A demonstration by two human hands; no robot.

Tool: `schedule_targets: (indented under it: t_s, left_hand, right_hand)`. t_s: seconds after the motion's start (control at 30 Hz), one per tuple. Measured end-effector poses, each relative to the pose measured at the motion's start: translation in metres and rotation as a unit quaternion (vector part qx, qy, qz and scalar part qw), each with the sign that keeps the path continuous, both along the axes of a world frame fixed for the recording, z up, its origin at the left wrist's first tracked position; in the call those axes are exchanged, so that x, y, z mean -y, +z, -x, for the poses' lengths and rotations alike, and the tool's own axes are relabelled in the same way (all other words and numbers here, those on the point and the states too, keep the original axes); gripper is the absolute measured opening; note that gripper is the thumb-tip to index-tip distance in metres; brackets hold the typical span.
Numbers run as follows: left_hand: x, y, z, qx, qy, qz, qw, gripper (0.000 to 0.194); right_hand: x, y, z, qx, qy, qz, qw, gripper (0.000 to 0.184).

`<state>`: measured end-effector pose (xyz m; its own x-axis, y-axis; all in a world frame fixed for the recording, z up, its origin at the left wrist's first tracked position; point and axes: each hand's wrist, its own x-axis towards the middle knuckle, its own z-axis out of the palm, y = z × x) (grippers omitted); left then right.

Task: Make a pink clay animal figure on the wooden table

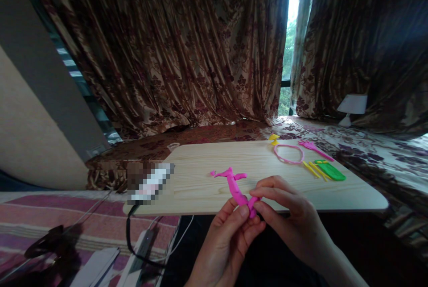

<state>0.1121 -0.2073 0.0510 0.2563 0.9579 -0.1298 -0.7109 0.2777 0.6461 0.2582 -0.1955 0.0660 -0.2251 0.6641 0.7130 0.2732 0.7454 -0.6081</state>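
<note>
Both my hands pinch a pink plastic toy piece [234, 185] just above the near edge of a light wooden board [200, 180]. My left hand [227, 238] grips its lower end between thumb and fingers. My right hand [287, 211] closes on the same end from the right. The piece's branched upper end points up and left. Farther back on the board lie a pink ring [289, 154], a pink fork-like part [314, 148], a small yellow part [274, 139], thin yellow sticks [314, 170] and a green flat part [331, 172].
A blurred-out rectangular object [150, 183] rests on the board's left corner. Black and white cables [133, 238] and dark items lie on a striped cloth [67, 220] at lower left. Patterned curtains [187, 55] hang behind, and a white lamp [351, 108] stands at right.
</note>
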Motion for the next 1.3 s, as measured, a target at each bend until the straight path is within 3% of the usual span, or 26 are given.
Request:
schedule_targets:
  t_s: [0.3,0.47,0.6,0.9,1.3]
  left_hand:
    - [0.000,-0.001,0.000,-0.003,0.004,-0.002,1.000,0.015]
    - [-0.003,-0.006,0.003,0.022,-0.030,0.003,0.999,0.012]
    - [-0.003,-0.007,0.002,0.036,-0.041,0.005,0.999,0.012]
    - [-0.003,-0.008,0.002,0.039,-0.043,0.021,0.998,0.012]
    - [-0.004,-0.009,0.004,0.070,-0.056,0.042,0.995,0.015]
  right_hand:
    - [-0.001,0.000,0.000,0.010,-0.008,-0.011,1.000,0.020]
    - [0.001,-0.001,-0.005,0.008,-0.005,0.009,1.000,0.038]
    - [0.003,0.000,-0.003,0.024,0.010,0.019,0.999,0.029]
    - [0.002,-0.002,-0.005,0.008,0.010,0.020,1.000,0.032]
    - [0.001,-0.005,-0.006,-0.042,0.021,0.076,0.996,0.013]
